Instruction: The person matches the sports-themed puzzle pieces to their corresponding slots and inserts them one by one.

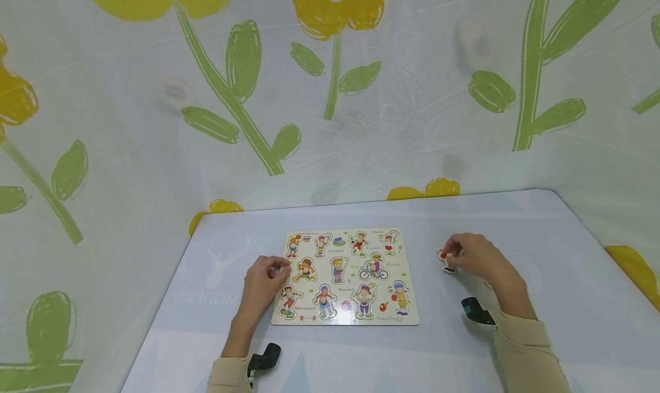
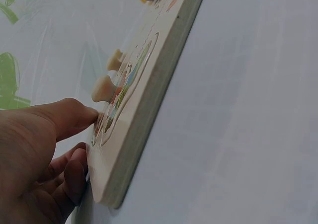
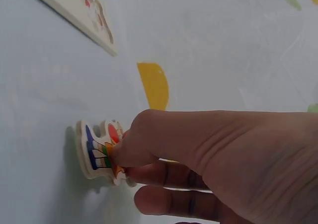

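A pale wooden knob puzzle board (image 1: 322,318) with printed sports figures lies flat on the table. My left hand (image 1: 264,284) holds its left edge; in the left wrist view the thumb (image 2: 79,117) touches the top face and curled fingers (image 2: 74,177) lie against the side. To the right of the board, my right hand (image 1: 476,258) pinches a small figure-shaped puzzle piece (image 3: 102,154) between thumb and fingers. The piece shows a red round patch and blue, white and green paint. Its far part is hidden by the fingertips.
Round wooden knobs (image 2: 103,89) stand up from several figures on the board. The white table (image 1: 330,358) meets a flower-patterned curtain (image 1: 361,152) at the back. Black wrist cameras (image 1: 265,357) sit on both forearms. A small yellowish thing (image 1: 487,285) shows partly behind the right wrist.
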`<state>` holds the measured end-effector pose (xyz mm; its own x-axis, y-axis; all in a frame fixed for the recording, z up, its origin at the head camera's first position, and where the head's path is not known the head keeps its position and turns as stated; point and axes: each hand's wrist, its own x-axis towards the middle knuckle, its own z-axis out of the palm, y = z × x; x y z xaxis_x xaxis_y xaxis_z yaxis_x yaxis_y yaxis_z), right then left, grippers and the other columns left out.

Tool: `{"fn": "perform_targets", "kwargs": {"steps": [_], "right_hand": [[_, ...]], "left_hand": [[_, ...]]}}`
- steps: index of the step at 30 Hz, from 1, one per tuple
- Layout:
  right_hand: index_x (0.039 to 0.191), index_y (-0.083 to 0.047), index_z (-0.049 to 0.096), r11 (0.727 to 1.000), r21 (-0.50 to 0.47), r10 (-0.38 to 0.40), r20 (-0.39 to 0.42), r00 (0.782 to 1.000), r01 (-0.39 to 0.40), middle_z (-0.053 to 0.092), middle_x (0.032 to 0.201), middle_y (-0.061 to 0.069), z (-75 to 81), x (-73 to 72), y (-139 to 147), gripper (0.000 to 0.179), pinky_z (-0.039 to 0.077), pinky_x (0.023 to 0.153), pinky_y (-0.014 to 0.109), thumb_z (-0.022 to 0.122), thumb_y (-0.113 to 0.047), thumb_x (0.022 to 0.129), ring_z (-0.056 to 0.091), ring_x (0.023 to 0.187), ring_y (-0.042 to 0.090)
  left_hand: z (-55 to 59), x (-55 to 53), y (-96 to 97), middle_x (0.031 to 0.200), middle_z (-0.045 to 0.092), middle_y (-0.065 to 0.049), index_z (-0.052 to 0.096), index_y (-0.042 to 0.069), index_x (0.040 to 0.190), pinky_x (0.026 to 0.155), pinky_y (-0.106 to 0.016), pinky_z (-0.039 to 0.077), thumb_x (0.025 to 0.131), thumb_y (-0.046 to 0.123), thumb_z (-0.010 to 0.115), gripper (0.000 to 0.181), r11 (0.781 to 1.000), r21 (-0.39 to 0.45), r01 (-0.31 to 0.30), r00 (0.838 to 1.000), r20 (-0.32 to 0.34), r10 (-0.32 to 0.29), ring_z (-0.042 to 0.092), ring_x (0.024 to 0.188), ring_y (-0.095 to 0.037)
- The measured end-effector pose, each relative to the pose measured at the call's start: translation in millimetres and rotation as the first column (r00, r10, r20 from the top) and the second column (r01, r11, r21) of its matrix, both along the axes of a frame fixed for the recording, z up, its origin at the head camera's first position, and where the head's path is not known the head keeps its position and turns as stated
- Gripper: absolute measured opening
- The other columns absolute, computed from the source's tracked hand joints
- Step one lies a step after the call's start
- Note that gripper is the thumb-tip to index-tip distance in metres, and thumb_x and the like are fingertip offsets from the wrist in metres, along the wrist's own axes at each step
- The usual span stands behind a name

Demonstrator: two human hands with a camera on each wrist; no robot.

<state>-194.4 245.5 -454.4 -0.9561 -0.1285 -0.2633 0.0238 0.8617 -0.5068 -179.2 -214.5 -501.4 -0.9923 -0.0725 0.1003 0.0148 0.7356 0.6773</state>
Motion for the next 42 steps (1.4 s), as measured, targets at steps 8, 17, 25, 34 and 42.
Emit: {"fn": "perform_targets", "kwargs": {"steps": [8,17,25,34,42], "right_hand": [[0.095,-0.008,0.067,0.998,0.013,0.065,0.028,0.997,-0.065,0.062,0.084,0.003,7.7,2.1,-12.9,0.014,0.044,0.067,0.031,0.071,-0.011,0.082,0.053,0.078,0.019],[0.092,-0.01,0.067,0.995,0.012,0.099,0.045,0.994,-0.099,0.062,0.082,0.001,11.9,5.6,-29.1,0.011,0.044,0.067,0.03,0.071,-0.009,0.082,0.053,0.077,0.018],[0.09,-0.011,0.067,0.989,0.024,0.143,0.028,0.989,-0.143,0.058,0.078,0.0,16.2,10.3,-43.5,0.01,0.044,0.065,0.029,0.073,-0.009,0.082,0.052,0.076,0.017],[0.087,-0.013,0.065,0.978,0.046,0.201,0.039,0.979,-0.203,0.055,0.075,0.0,19.5,15.5,-64.3,0.012,0.041,0.064,0.029,0.074,-0.009,0.081,0.051,0.074,0.015],[0.084,-0.015,0.065,0.969,0.051,0.241,0.05,0.969,-0.243,0.054,0.073,-0.002,22.8,21.0,-79.6,0.013,0.041,0.063,0.029,0.076,-0.01,0.08,0.051,0.072,0.015]], "left_hand": [[-0.8,-0.6,-0.3,0.092,0.062,-0.005,0.075,0.014,0.098,0.062,-0.023,0.038,0.086,0.021,0.072,0.014,1.0,0.004,0.003,1.0,0.0,-0.003,0.048,0.071,-0.014],[-0.2,0.1,-0.1,0.092,0.062,-0.005,0.075,0.014,0.098,0.062,-0.022,0.038,0.086,0.02,0.073,0.014,1.0,0.003,0.001,1.0,-0.007,-0.001,0.048,0.071,-0.013],[0.1,0.5,-0.1,0.092,0.062,-0.005,0.075,0.014,0.098,0.061,-0.022,0.038,0.086,0.02,0.073,0.014,1.0,0.012,0.004,1.0,-0.004,-0.004,0.048,0.071,-0.013],[-0.6,0.1,-0.7,0.093,0.063,-0.005,0.074,0.014,0.098,0.062,-0.022,0.038,0.086,0.019,0.073,0.013,1.0,0.014,0.0,1.0,-0.006,0.0,0.049,0.072,-0.013],[0.0,0.5,-0.1,0.092,0.063,-0.004,0.074,0.015,0.098,0.062,-0.022,0.038,0.086,0.021,0.073,0.013,1.0,0.024,-0.002,1.0,-0.004,0.002,0.049,0.072,-0.013]]}}
